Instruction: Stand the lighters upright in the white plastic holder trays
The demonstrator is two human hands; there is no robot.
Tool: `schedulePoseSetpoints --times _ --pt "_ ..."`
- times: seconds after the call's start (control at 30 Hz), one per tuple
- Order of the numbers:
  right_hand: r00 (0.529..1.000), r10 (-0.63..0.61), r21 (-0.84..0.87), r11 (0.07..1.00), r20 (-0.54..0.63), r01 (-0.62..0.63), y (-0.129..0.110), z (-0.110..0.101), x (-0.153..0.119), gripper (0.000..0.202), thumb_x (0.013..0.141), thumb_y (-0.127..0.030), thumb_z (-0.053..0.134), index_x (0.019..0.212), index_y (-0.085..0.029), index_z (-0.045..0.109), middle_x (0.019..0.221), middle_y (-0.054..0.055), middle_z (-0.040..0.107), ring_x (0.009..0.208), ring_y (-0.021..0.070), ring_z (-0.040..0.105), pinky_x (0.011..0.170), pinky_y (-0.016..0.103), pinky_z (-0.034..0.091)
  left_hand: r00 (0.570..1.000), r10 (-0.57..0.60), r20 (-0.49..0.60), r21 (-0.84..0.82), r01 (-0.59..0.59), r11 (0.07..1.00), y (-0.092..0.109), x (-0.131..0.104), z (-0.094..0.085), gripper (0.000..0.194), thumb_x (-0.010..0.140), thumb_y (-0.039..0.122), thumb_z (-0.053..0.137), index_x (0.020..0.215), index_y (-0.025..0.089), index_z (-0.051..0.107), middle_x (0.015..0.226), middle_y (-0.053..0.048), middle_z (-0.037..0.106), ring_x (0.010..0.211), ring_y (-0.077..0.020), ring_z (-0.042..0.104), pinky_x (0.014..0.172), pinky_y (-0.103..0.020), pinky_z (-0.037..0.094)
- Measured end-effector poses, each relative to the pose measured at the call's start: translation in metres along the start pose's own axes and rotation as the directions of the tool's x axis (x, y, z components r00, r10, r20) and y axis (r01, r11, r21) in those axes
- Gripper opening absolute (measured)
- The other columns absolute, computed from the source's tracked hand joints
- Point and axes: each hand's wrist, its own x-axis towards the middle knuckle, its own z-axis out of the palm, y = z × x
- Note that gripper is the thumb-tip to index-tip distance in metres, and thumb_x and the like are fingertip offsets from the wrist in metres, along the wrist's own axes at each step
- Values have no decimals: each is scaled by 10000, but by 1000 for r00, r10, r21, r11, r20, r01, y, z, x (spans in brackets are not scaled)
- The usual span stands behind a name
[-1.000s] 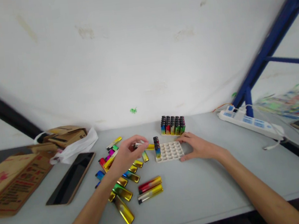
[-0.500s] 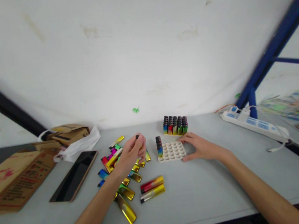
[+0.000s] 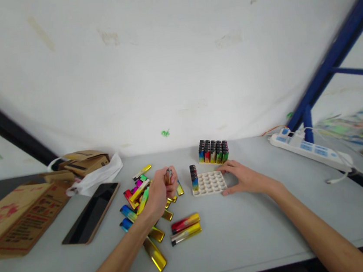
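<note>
My left hand (image 3: 159, 194) grips one gold lighter (image 3: 168, 175) upright, its metal top sticking out above my fingers, over a heap of loose shiny lighters (image 3: 152, 220). My right hand (image 3: 245, 178) lies flat on the table, fingers against the right edge of a white tray with round holes (image 3: 210, 183). A short column of lighters (image 3: 194, 178) stands in the tray's left row. Behind the tray stands a filled block of lighters (image 3: 213, 151).
A phone (image 3: 92, 213) lies face up at the left, beside cardboard boxes (image 3: 20, 213) and a white plastic bag (image 3: 99, 175). A white power strip (image 3: 309, 152) with cables lies at the right, near a blue metal frame (image 3: 324, 63). A white wall stands behind the grey table (image 3: 244, 229).
My left hand has turned the lighter from lying sideways to upright and drawn it slightly back toward me. My right hand has stayed at the tray.
</note>
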Motion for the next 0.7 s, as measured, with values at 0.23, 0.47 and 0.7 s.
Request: schedulePoseSetpoints --times 0.23,0.47,0.7 --pt "1000 3 -3 1000 -5 -3 0 0 0 764 731 -634 805 1331 -211 592 1277 128 585 1197 322 535 1074 483 446 1000 8 11 -62 -8 998 -9 8 -4 439 880 625 481 727 216 437 489 103 219 395 -62 142 375 -156 140" --pt "1000 14 -4 1000 -3 -14 -4 -1 1 809 721 -636 810 1357 -193 579 1276 138 596 1203 327 533 1080 480 436 976 172 131 191 -195 962 -6 5 -9 268 952 492 552 944 226 521 695 40 576 504 -97 495 476 -217 454" --pt "1000 14 -9 1000 3 -14 -7 -3 1 792 731 -616 812 1366 -205 575 1256 133 599 1186 325 535 1064 478 441 912 312 266 430 -402 809 -1 6 -16 177 890 340 695 903 166 723 935 -72 695 874 -184 651 779 -292 550"
